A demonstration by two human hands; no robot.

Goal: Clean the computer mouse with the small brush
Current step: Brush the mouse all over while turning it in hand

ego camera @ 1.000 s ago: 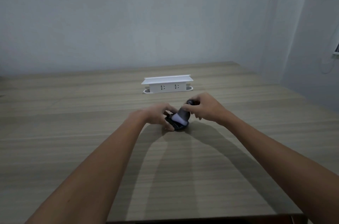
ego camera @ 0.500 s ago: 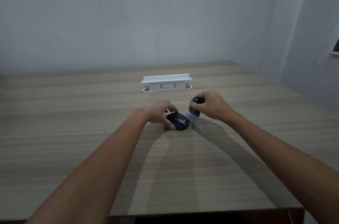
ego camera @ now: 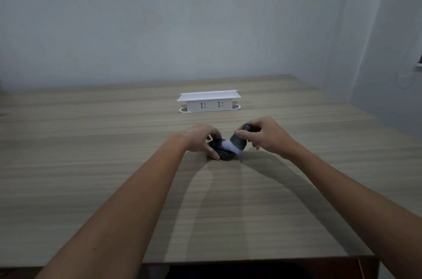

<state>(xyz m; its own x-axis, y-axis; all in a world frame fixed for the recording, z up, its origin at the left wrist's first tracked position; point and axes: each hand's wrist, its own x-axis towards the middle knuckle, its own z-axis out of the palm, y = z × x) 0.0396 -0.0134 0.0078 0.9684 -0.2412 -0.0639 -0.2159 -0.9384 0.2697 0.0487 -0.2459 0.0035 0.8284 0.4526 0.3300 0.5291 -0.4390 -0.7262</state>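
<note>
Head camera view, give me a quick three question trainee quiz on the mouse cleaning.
1. Which hand holds the brush?
2. True or false: the mouse is lifted off the table.
3. The white power strip lies: A) beyond the hands, B) between the arms, C) under the mouse.

Key
1. The right hand; the left hand steadies the mouse.
2. False; it rests on the table.
3. A

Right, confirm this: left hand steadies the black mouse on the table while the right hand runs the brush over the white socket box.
Not quite. The head view shows the right hand running the brush over the black mouse, not the white socket box, which sits apart behind. The left hand does steady the mouse on the table.
</note>
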